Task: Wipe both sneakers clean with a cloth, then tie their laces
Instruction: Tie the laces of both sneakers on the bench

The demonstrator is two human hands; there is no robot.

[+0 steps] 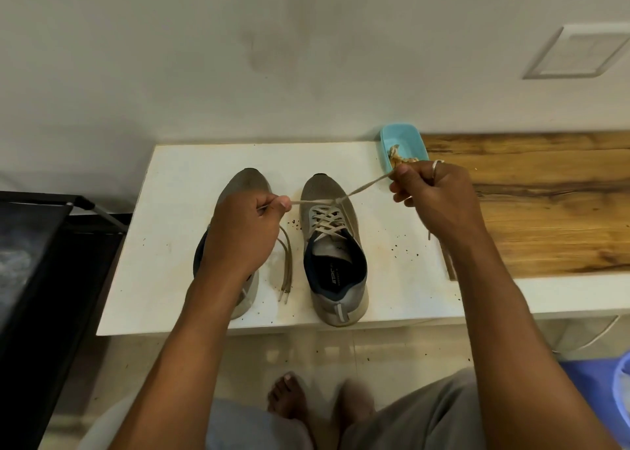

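Two grey sneakers stand side by side on a white board (163, 245), toes away from me. The right sneaker (335, 262) has its beige laces crossed into a knot (339, 201) above the tongue. My left hand (242, 231) pinches one lace end, pulled out to the left. My right hand (433, 193) grips the other end, pulled taut up and to the right. The left sneaker (247, 185) is largely hidden under my left hand; its loose laces (286, 272) trail over the board between the shoes.
A light blue tub (402, 139) with a crumpled cloth (397, 154) sits at the board's back right corner. A wooden top (545, 204) lies to the right, a black rack (41, 262) to the left. Dark specks dot the board. My bare feet are below.
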